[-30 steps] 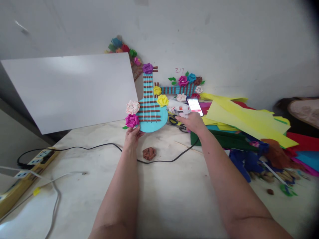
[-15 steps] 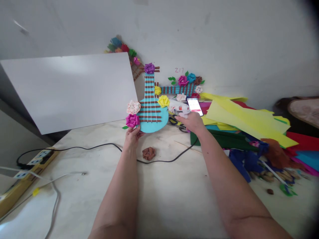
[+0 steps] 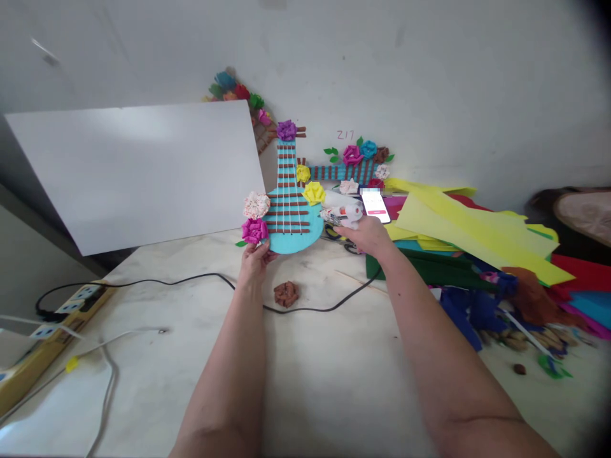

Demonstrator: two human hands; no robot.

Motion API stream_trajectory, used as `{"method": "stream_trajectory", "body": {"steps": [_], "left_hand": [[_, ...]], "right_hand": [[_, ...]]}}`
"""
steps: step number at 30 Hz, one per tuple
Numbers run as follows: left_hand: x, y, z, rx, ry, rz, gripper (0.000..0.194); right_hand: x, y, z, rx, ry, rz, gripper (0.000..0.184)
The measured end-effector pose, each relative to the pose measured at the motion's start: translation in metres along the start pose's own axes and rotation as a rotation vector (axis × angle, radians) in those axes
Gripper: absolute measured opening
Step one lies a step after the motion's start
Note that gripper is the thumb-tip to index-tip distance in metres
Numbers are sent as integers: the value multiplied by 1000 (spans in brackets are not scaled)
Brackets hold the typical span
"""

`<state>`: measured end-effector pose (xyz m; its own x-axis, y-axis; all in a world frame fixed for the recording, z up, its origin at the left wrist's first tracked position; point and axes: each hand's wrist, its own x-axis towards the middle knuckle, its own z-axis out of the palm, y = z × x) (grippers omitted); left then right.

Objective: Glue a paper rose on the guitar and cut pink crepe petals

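Note:
My left hand grips the lower left edge of a turquoise paper guitar, held upright above the table. The guitar has brown stripes, white strings and paper flowers in pink, white, yellow and purple. My right hand is closed round a white glue gun, whose nozzle points left at the guitar's right edge beside the yellow flower. The gun's black cord trails across the table. A brown paper flower lies on the table below the guitar.
A large white board leans against the wall at left. A phone and stacked coloured sheets lie at right, with another flowered craft behind. A power strip and cables sit at the left edge.
The glue gun's nozzle has drawn slightly closer to the guitar's right edge. The guitar and my left hand have hardly moved.

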<state>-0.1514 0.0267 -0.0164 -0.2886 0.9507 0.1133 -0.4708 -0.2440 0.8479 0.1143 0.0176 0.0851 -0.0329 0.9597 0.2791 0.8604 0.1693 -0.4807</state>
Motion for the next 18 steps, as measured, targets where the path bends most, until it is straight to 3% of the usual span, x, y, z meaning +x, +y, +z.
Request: {"method": "stream_trajectory", "body": {"steps": [18], "left_hand": [[0,0,0,19,-23,5,34]], "right_hand": [[-1,-2,1,-20,57,-9,43]]}}
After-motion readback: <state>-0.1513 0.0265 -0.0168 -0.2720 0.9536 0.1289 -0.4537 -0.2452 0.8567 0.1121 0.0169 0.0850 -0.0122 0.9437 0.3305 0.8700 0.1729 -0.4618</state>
